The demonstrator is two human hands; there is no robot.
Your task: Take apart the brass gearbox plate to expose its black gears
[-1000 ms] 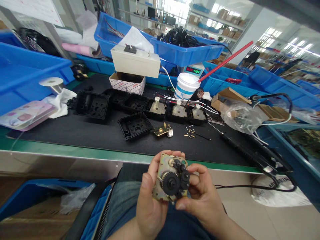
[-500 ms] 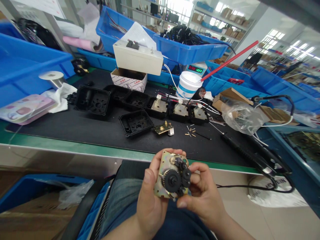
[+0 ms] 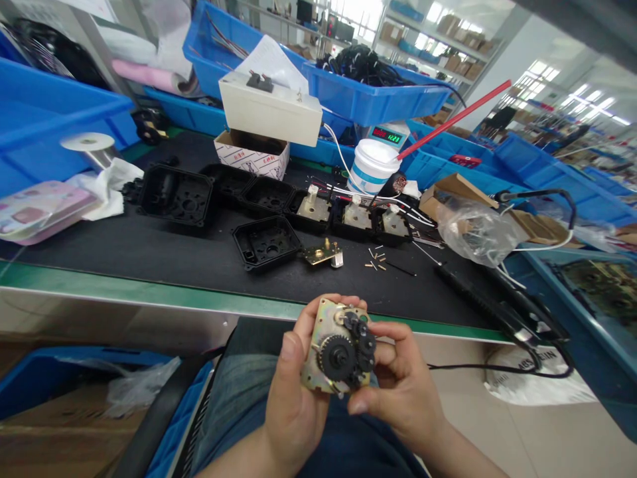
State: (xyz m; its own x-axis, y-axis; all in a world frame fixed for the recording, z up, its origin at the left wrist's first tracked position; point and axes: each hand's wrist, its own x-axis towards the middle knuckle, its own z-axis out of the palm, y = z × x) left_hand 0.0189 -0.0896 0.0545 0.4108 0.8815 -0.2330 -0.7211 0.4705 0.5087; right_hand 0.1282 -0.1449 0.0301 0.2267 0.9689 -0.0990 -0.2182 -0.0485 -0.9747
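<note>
Over my lap, both hands hold a brass-coloured metal plate point(image 3: 318, 335) carrying several black plastic gears point(image 3: 343, 355). My left hand point(image 3: 291, 398) wraps its left edge, thumb on the front face. My right hand point(image 3: 401, 392) grips the right side, fingers curled against the small gears. On the black mat lies an open black plastic housing point(image 3: 266, 242) with a loose brass plate point(image 3: 321, 254) beside it. Further back stands a row of black housings point(image 3: 269, 196), some fitted with brass plates and white shafts point(image 3: 313, 209).
Small brass pins point(image 3: 375, 260) lie scattered on the mat. A white tub point(image 3: 373, 169) with a red stick, a cream box point(image 3: 269, 113), a plastic bag point(image 3: 472, 229), a black tool with cable point(image 3: 497, 305) and blue bins point(image 3: 373, 99) crowd the bench. A blue bin point(image 3: 44, 392) sits below left.
The gear plate stays in both hands, held slightly higher and closer to the bench edge than a second ago. The view has shifted a little; nothing on the mat has moved.
</note>
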